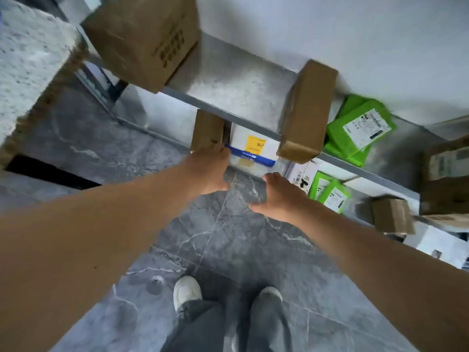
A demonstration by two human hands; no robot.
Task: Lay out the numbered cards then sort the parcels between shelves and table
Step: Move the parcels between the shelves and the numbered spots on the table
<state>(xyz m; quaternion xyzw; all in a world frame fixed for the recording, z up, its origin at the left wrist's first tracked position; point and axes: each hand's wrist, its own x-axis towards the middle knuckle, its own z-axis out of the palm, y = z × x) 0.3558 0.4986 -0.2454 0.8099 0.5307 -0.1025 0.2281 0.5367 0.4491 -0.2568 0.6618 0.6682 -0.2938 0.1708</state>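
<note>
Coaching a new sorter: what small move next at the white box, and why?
Probably move the right hand to the white box's right side: the left hand already seems to touch its left corner, while the right hangs short of it.

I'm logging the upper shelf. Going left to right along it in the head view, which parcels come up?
Large brown cardboard box with dark print → narrow brown cardboard box jutting forward → bright green plastic mailer bags with white labels → labelled brown cardboard box at the right edge.

Your head camera sits close above and in front of the shelf rack [228,80], facing steeply down toward your shoes [186,290].
</note>
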